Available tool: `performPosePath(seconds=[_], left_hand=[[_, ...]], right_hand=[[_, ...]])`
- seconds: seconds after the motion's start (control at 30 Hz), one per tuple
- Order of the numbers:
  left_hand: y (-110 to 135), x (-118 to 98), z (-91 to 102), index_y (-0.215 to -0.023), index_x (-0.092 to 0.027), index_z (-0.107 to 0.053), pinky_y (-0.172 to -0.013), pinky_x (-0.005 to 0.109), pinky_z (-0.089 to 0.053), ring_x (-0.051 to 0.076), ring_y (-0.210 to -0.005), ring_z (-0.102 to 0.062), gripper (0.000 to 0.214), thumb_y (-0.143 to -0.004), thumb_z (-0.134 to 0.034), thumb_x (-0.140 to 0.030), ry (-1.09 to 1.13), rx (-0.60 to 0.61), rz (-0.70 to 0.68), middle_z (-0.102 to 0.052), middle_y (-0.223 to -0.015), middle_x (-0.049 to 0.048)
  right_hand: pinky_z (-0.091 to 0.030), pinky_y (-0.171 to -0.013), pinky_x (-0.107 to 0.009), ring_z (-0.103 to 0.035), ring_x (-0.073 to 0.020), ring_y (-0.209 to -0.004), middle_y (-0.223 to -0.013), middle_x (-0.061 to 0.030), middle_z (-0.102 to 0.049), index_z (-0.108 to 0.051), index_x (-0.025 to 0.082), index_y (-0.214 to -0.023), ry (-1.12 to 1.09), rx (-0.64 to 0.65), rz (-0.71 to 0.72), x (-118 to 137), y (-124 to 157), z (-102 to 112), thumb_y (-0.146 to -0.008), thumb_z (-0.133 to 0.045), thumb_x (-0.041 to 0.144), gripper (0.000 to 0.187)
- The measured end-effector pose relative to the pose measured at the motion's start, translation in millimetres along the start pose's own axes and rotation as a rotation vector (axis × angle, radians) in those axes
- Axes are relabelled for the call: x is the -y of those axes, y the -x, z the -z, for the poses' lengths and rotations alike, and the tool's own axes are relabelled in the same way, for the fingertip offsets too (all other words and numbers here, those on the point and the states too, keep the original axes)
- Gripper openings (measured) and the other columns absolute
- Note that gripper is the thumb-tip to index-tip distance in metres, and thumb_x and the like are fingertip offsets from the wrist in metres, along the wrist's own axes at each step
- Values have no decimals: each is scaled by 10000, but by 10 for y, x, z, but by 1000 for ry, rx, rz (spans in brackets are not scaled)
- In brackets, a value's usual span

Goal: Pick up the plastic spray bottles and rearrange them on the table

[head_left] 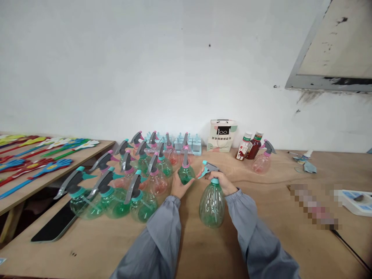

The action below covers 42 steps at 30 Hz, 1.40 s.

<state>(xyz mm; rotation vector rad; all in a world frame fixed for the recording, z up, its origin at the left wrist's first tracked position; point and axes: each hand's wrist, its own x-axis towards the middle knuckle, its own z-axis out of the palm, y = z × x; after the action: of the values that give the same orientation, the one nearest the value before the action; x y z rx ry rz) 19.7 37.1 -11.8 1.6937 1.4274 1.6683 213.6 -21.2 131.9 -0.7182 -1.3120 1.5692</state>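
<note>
My right hand (pixel 220 180) is closed round the neck and grey-and-teal trigger head of a clear green spray bottle (pixel 212 205), which stands nearly upright over the table in front of me. Just left of it, my left hand (pixel 180 186) is wrapped against the side of another green spray bottle (pixel 186 173) with a pink collar. To the left, several more spray bottles, green (pixel 144 207) and pink (pixel 158 183), stand in a close group, their grey trigger heads at varied angles.
A smartphone (pixel 52 224) lies left. Behind are pale-blue moulds (pixel 197 146), a paper bag (pixel 221 135), two labelled bottles (pixel 254 146) and a pink spray bottle (pixel 261 162). Right lie scraps (pixel 309 167) and a white-and-blue item (pixel 359 201). Colourful hand-shaped sticks (pixel 55 166) cover the left table.
</note>
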Motion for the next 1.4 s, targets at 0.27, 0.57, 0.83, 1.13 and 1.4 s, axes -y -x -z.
performPosePath(seconds=[0.27, 0.57, 0.83, 1.13, 1.4], left_hand=[[-11, 33, -7, -1338, -198, -446, -1115, 565, -424, 361, -1294, -545, 847, -641, -852, -457, -14, -1, -19, -558, -1318, 165], [-3, 11, 2, -1350, -192, -450, -1130, 548, -420, 349, -1298, -551, 835, -659, -844, -447, -25, 25, -27, -558, -1336, 178], [-20, 38, -11, -1355, -170, -435, -1131, 546, -415, 349, -1304, -542, 871, -644, -842, -465, -24, 22, -27, -547, -1345, 179], [-18, 14, -4, -1352, -179, -428, -1130, 543, -412, 343, -1301, -538, 868, -643, -844, -461, -29, 37, -2, -544, -1343, 167], [-11, -27, -11, -1358, -179, -420, -1141, 533, -409, 349, -1336, -512, 869, -652, -831, -474, -25, 55, 2, -531, -1349, 166]], right_hand=[[-506, -783, -365, -658, -257, -867, -712, -38, -697, -671, 237, -738, 97, -8, 82, 21, 47, -29, -518, -544, 239, 254], [-482, -835, -347, -642, -239, -923, -773, -33, -703, -659, 242, -713, 92, -11, 123, -1, 11, -35, -571, -578, 247, 164], [-469, -910, -341, -636, -200, -861, -770, 5, -708, -684, 255, -657, 260, -243, 251, -52, -24, 76, -690, -611, 278, 84], [-530, -841, -459, -679, -287, -862, -869, -83, -767, -769, 188, -882, 631, -736, 336, 236, 469, 892, -699, -780, 484, 348], [-552, -794, -456, -678, -325, -901, -884, -91, -749, -747, 206, -929, 805, -1113, 341, 334, 1246, 1546, -680, -732, 580, 450]])
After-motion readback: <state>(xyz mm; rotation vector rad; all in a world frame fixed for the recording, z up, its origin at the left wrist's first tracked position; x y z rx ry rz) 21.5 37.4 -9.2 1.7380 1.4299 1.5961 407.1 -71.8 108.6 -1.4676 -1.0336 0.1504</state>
